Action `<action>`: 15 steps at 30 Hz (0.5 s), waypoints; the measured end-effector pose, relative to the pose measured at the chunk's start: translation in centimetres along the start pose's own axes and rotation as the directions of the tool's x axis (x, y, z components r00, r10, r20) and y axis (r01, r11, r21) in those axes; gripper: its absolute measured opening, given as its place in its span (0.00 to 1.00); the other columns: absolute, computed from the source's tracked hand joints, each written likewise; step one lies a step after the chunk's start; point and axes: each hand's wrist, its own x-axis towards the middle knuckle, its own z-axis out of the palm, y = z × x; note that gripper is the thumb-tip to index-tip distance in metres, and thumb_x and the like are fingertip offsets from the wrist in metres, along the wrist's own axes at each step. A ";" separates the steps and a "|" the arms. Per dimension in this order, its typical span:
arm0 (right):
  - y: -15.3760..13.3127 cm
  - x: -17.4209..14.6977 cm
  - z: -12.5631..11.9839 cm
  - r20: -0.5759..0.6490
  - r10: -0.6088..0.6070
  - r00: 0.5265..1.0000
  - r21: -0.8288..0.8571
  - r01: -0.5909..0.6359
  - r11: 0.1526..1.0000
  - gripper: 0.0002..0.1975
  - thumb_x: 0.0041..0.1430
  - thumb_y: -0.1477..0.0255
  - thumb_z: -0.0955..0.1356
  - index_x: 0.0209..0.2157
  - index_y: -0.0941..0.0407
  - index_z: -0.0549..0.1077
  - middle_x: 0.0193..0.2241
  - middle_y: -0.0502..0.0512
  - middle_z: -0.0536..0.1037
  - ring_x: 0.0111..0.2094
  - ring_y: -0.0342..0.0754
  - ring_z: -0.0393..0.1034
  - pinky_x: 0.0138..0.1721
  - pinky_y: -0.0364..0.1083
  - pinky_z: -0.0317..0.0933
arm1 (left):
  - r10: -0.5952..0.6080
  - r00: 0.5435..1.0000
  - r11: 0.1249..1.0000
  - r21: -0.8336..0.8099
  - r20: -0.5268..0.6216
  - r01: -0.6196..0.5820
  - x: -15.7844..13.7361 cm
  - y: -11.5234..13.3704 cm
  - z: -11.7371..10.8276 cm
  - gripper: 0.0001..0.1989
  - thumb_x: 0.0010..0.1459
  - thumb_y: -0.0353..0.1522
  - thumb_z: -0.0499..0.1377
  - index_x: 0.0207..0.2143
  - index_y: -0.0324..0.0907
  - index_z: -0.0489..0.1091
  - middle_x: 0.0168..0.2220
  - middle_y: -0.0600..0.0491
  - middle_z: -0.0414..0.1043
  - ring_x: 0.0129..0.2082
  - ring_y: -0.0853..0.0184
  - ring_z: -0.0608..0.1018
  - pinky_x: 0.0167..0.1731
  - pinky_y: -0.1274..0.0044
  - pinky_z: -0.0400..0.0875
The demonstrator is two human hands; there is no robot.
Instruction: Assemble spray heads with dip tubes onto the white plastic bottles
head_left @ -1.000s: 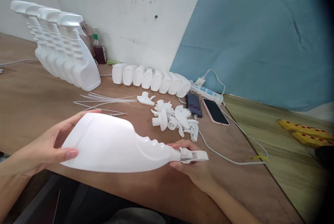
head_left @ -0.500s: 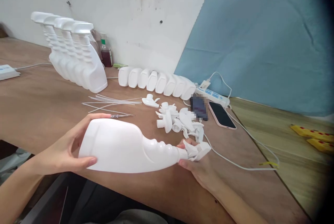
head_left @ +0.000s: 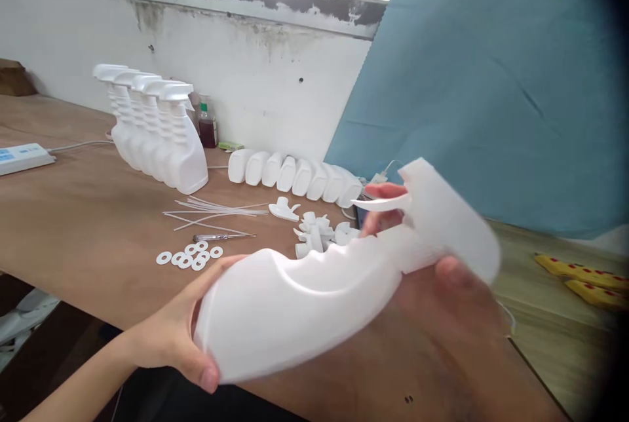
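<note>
A white spray bottle (head_left: 295,317) lies tilted across the air in front of me, its neck up to the right. My left hand (head_left: 181,324) is closed around its base, thumb on the near side. Fitted on the neck is a white trigger head (head_left: 449,222), with its trigger pointing left. My right hand (head_left: 442,304), partly blurred, wraps the neck just below that head: fingers behind, thumb in front. Beyond the bottle lie loose trigger heads (head_left: 314,232), thin white tubes (head_left: 221,209), a screwdriver (head_left: 216,237) and several white washers (head_left: 199,255).
A row of assembled spray bottles (head_left: 157,134) stands at the back left. Several white bottles (head_left: 295,176) lie along the wall with their bases toward me. A small dark-liquid bottle (head_left: 207,127) and a power strip (head_left: 24,158) are also on the table (head_left: 73,212).
The bottle has swung up on its right side and come nearer, its trigger head turned so the trigger faces left. My right hand rose with it. The view has tilted upward, and the washers now show.
</note>
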 end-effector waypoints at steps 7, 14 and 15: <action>-2.3 2.9 5.3 0.011 -0.284 0.959 0.086 0.283 0.955 0.06 0.56 0.68 0.65 0.34 0.53 0.72 0.32 0.48 0.73 0.41 0.47 0.68 0.43 0.46 0.62 | 0.150 0.980 0.987 -0.041 -0.129 -0.156 0.4 -1.2 1.6 0.53 0.28 0.50 0.68 0.57 0.51 0.47 0.56 0.45 0.53 0.53 0.49 0.63 0.51 0.61 0.58; -2.4 4.1 9.4 -0.293 -0.358 0.886 -0.078 0.351 0.933 0.10 0.49 0.74 0.62 0.17 0.54 0.65 0.20 0.46 0.69 0.26 0.44 0.68 0.32 0.44 0.62 | 0.257 0.849 0.941 0.321 -0.462 -0.110 -0.1 -2.0 1.6 0.55 0.25 0.48 0.69 0.56 0.52 0.46 0.55 0.43 0.53 0.53 0.46 0.61 0.50 0.57 0.59; -2.5 4.4 8.9 -0.308 -0.389 0.868 -0.107 0.375 0.921 0.11 0.49 0.74 0.62 0.16 0.54 0.65 0.19 0.46 0.69 0.25 0.44 0.68 0.30 0.43 0.62 | 0.292 0.821 0.922 0.373 -0.491 -0.106 -0.1 -2.1 1.5 0.55 0.25 0.48 0.70 0.56 0.52 0.46 0.55 0.43 0.52 0.54 0.46 0.61 0.50 0.57 0.59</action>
